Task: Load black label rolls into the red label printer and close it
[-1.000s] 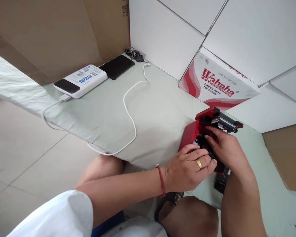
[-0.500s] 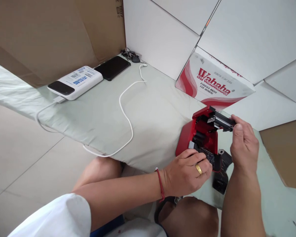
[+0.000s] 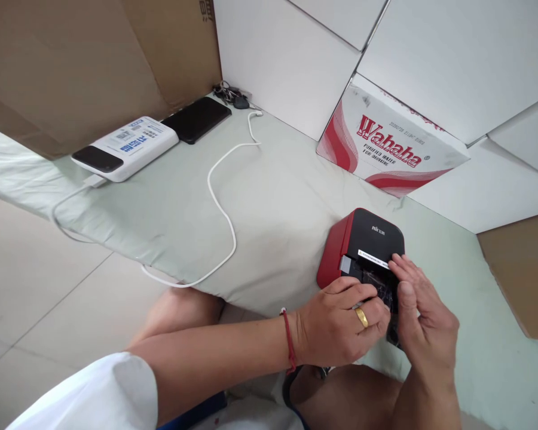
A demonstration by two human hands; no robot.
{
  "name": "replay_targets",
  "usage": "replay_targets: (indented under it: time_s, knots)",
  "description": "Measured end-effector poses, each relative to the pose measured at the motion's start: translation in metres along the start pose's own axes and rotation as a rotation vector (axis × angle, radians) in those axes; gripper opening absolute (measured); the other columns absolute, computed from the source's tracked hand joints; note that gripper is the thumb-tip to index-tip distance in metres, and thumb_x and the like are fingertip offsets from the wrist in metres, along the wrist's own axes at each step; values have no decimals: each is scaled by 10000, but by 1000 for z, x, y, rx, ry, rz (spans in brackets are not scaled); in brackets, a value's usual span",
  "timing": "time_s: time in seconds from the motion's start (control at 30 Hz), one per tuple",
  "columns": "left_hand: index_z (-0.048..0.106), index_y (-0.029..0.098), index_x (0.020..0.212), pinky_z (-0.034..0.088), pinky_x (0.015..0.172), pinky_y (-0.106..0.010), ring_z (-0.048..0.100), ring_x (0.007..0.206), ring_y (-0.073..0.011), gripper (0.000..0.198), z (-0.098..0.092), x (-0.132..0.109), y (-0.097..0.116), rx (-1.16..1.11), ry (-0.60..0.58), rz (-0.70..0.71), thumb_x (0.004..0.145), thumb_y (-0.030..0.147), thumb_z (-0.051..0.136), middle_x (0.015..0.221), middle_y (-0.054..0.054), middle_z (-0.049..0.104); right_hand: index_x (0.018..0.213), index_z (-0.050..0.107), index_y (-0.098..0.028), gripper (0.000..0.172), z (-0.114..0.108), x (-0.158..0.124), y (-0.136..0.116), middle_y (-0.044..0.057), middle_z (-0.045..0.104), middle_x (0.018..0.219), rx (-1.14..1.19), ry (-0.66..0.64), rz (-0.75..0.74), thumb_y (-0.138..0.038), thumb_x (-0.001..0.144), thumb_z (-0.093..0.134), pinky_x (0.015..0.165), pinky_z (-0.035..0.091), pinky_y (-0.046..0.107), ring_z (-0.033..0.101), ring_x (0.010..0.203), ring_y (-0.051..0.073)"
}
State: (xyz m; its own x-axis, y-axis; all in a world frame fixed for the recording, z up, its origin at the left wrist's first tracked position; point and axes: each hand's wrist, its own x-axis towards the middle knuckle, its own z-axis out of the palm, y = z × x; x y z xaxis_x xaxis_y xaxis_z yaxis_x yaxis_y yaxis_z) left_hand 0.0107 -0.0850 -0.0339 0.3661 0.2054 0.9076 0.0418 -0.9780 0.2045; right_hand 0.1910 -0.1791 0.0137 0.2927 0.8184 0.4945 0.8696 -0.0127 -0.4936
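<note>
A small red and black label printer (image 3: pixel 376 236) sits on the cloth-covered table, its black lid down. A white sticker strip runs along the lid's front edge. My left hand (image 3: pixel 347 319), with a gold ring and red cord bracelet, is at the printer's front, its curled fingers closed on shiny black film (image 3: pixel 380 283) that comes out below the lid. My right hand (image 3: pixel 425 313) lies against the lid's front right corner, fingers stretched out and touching its edge. The printer's inside is hidden under the lid. Behind both hands, more black material is partly covered.
On the left lie a white power bank (image 3: pixel 128 149), a black phone (image 3: pixel 197 119) and keys (image 3: pixel 233 94). A white cable (image 3: pixel 226 215) winds across the cloth. A Wahaha water carton (image 3: pixel 390 140) leans at the white wall. Cardboard boxes (image 3: pixel 524 275) stand at both sides.
The printer's raised lid has come down, with my right hand moving down and left onto its front edge. My left hand stays at the front, holding the black film.
</note>
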Motion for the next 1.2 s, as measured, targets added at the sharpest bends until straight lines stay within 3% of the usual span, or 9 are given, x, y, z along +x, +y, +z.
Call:
replay_targets:
  time_s: [0.13, 0.27, 0.37, 0.43, 0.53, 0.73, 0.97, 1.03, 1.2]
  knots:
    - [823, 110, 1222, 570, 1066, -382, 793, 1103, -214, 214, -6, 6, -11, -91, 22, -29, 1100, 190, 667, 1036, -73, 859, 1531, 815, -306, 388, 10, -12, 3, 93, 813, 1588, 10, 23, 0, -306, 1181, 648, 1357, 543, 674, 720, 1570, 324]
    - [714, 171, 1538, 522, 1258, -433, 798, 1389, -267, 431, -23, 23, -40, -230, 29, -236, 1142, 307, 613, 1378, -124, 888, 1513, 826, -303, 376, 14, -14, 2, 95, 819, 1576, 48, 42, 13, -299, 1185, 643, 1375, 517, 689, 718, 1572, 328]
    - [763, 212, 1498, 484, 1305, -462, 860, 1255, -239, 414, -29, 31, -56, -370, -35, -573, 1231, 362, 484, 1236, -89, 932, 1515, 825, -305, 378, 15, -14, 2, 92, 814, 1586, 80, 45, 19, -296, 1190, 631, 1390, 490, 703, 692, 1603, 331]
    - [851, 235, 1296, 509, 1267, -469, 880, 1210, -237, 463, -28, 31, -60, -419, -41, -683, 1260, 411, 424, 1140, -68, 947, 1505, 831, -306, 373, 16, -15, 2, 89, 817, 1582, 95, 49, 25, -297, 1192, 628, 1394, 482, 704, 690, 1604, 330]
    - [882, 236, 1116, 545, 1180, -474, 884, 1246, -256, 520, -25, 23, -62, -421, -36, -651, 1260, 437, 426, 1177, -87, 950, 1497, 836, -315, 367, 17, -17, 3, 81, 822, 1574, 114, 46, 41, -296, 1193, 631, 1397, 478, 693, 692, 1601, 323]
    - [836, 250, 1344, 573, 1233, -524, 824, 1375, -299, 323, -35, 11, -79, -640, -157, -677, 1171, 420, 623, 1169, -105, 949, 1468, 854, -320, 363, 22, -19, 4, 80, 841, 1540, 141, 69, 42, -291, 1187, 626, 1377, 494, 701, 719, 1565, 337]
    - [716, 278, 1460, 526, 1349, -568, 775, 1460, -321, 466, -29, 2, -81, -1033, -120, -877, 1047, 462, 831, 1418, -149, 886, 1457, 855, -284, 410, 28, -29, 6, 124, 831, 1526, 190, 108, 1, -407, 1199, 561, 1334, 464, 804, 629, 1630, 451]
    - [676, 304, 1514, 471, 1410, -585, 696, 1592, -325, 542, -25, 0, -79, -1028, -101, -890, 1022, 440, 856, 1588, -149, 804, 1349, 896, -252, 454, 27, -35, 5, 156, 851, 1432, 155, 130, -28, -463, 1202, 521, 1281, 493, 817, 661, 1563, 476]
    - [384, 431, 1820, 340, 1479, -683, 246, 1890, -364, 1027, -20, -4, -81, -939, -157, -1020, 931, 349, 893, 2014, -106, 273, 1290, 934, -349, 429, 25, -49, -1, 132, 822, 1159, 59, 236, -169, -434, 1184, 528, 1104, 561, 697, 678, 1350, 425]
